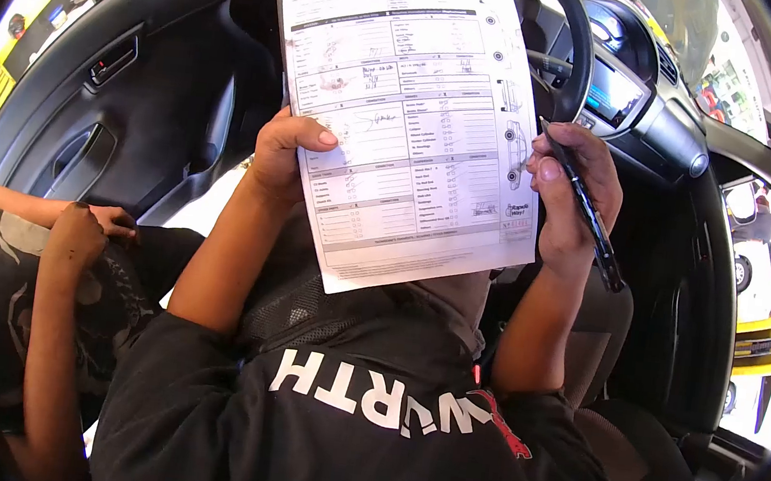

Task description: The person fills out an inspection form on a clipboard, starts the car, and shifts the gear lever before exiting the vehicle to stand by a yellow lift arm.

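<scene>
Left hand [287, 150] clenched on the left edge of the form [407, 121], thumb laid over the print. Right hand [569, 194] in a closed grip round a pen [589, 224], touching the sheet's right edge. Form held up between both hands, long axis running toward the steering wheel [575, 44]. Pen slanted down and rightward, tip just beside the right margin. Door panel [137, 102] to the left. Another person's hand [76, 232] low left, well apart.
</scene>
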The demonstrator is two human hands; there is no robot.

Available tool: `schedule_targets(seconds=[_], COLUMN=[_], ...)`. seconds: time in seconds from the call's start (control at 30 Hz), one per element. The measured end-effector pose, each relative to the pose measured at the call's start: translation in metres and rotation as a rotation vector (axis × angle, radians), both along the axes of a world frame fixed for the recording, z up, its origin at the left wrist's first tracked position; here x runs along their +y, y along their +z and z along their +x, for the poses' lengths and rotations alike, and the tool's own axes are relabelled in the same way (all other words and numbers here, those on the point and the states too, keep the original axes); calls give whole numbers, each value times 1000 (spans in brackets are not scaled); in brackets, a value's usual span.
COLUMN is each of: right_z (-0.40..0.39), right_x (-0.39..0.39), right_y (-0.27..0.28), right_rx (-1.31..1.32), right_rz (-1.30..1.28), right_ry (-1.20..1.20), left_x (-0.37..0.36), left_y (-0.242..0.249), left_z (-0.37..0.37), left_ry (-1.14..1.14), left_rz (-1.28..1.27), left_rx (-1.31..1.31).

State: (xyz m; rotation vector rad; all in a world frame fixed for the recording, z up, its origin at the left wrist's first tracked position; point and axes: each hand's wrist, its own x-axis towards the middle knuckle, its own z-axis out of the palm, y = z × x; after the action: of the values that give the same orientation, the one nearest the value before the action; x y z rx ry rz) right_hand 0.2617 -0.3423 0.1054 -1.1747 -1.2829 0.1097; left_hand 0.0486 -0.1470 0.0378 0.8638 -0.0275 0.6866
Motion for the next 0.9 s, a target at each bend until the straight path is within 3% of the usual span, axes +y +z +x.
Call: schedule_targets(seconds=[0.43,0.9], right_z=[-1,-4], right_x=[7,18], right_y=[-6,-14], right_rx=[84,-28], right_rz=[-70,-98], right_ry=[41,64], left_x=[-1,7], left_y=[-6,-17], left_z=[-9,-16], left_ry=[-30,-150], left_rz=[-24,-72], left_rx=[-123,-194])
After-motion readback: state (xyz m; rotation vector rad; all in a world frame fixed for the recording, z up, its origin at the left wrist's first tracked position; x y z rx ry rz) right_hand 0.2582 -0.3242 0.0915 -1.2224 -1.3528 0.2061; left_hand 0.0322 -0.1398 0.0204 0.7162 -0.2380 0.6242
